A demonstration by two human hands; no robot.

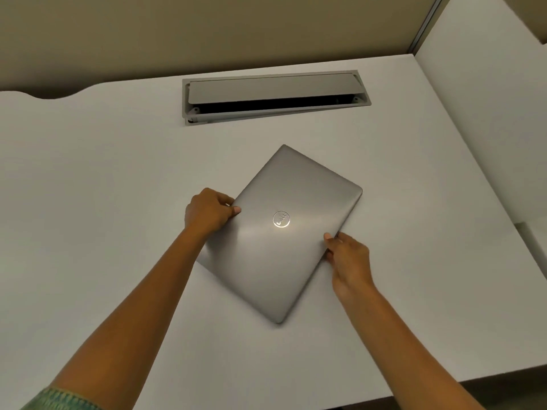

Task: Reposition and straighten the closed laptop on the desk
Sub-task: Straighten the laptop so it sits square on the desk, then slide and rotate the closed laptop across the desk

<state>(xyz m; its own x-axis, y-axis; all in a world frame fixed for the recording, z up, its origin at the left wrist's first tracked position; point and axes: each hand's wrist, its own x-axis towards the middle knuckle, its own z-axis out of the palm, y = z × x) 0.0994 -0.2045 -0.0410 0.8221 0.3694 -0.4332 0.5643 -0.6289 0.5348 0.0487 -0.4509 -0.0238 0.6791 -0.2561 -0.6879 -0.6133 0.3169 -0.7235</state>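
Note:
A closed silver laptop (284,244) with a round logo on its lid lies on the white desk (103,187), turned about diagonally to the desk's edges. My left hand (208,211) grips its left long edge, thumb on the lid. My right hand (347,258) grips the opposite long edge, thumb tip on the lid, fingers wrapped around the side. Part of the laptop's near-left corner is hidden by my left forearm.
A grey cable hatch (273,97) with its flap partly open is set into the desk behind the laptop. A beige partition (207,34) runs along the back, a white side panel (488,99) stands at the right. The desk's front edge is at lower right.

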